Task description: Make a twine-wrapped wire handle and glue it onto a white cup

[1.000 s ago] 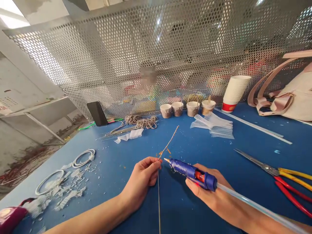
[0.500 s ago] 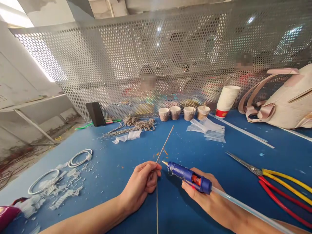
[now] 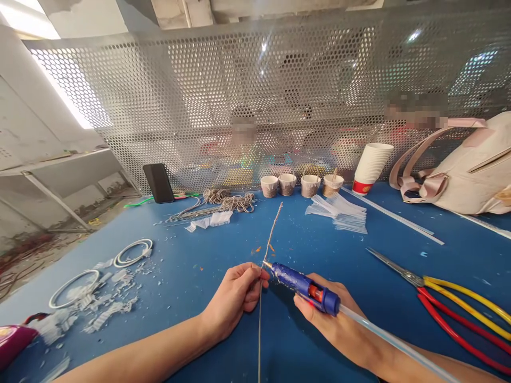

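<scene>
My left hand (image 3: pixel 240 290) pinches a thin twisted cord (image 3: pixel 273 230) between thumb and fingers. One stiff-looking length of it points up and away, while a thinner length runs down towards me. In my right hand (image 3: pixel 333 322) is a blue hot glue gun (image 3: pixel 295 282), with my fingers wrapped round its grip, partly hidden beneath the body. A long clear glue stick (image 3: pixel 393 338) sticks out of its back end. The gun's metal nozzle is at the cord, just above my left fingertips; whether it touches cannot be made out exactly.
Scissors (image 3: pixel 417 279) with red and yellow handles lie at right. Behind are small cups (image 3: pixel 270 187), stacked paper cups (image 3: pixel 371 170), clear strips (image 3: pixel 339 213), cord bundles (image 3: pixel 235 202) and a phone (image 3: pixel 158 183). White rings (image 3: pixel 133 252) and plastic scraps lie left; a perforated metal screen (image 3: pixel 207 106) stands behind.
The glue gun's nozzle has come closer to the cord, moving slightly left. The cord's upper length stands a little more upright. The whole view has shifted slightly.
</scene>
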A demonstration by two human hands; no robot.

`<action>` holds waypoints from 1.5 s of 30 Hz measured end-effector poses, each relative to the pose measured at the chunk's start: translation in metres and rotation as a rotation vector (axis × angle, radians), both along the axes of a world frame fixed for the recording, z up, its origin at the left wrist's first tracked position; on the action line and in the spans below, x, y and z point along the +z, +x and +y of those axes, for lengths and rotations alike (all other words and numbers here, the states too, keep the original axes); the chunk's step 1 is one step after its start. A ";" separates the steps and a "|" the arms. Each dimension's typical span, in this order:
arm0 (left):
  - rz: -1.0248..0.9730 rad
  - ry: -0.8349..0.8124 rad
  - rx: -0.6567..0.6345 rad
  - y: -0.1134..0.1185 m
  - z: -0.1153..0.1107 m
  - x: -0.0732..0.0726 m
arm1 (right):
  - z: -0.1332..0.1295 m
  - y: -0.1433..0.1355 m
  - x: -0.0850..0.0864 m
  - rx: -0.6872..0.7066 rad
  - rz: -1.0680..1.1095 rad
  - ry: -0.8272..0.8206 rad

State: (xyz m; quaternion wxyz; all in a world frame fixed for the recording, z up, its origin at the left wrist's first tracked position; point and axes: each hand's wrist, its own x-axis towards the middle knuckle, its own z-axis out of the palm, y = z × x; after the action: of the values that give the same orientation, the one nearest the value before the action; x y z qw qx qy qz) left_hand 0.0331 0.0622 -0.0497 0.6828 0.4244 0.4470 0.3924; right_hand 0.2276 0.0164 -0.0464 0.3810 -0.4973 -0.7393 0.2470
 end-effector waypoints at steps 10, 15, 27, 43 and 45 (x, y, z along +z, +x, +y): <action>-0.009 0.008 -0.008 0.002 0.000 0.001 | -0.001 0.002 0.000 0.034 -0.039 -0.050; -0.001 0.016 -0.030 0.003 0.000 0.003 | 0.001 0.003 -0.004 0.035 -0.022 -0.012; 0.005 0.034 -0.056 0.001 0.000 0.001 | -0.001 0.001 0.001 0.018 -0.045 0.033; 0.019 0.084 -0.054 0.003 -0.001 0.002 | -0.001 0.004 -0.006 0.034 -0.073 0.052; 0.022 0.092 -0.056 0.002 0.000 0.001 | -0.001 0.004 -0.007 0.064 -0.085 0.057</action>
State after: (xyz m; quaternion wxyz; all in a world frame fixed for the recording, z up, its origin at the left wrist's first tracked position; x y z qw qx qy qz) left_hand 0.0356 0.0619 -0.0485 0.6682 0.4719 0.4240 0.3886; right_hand 0.2314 0.0152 -0.0537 0.3552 -0.4722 -0.7771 0.2166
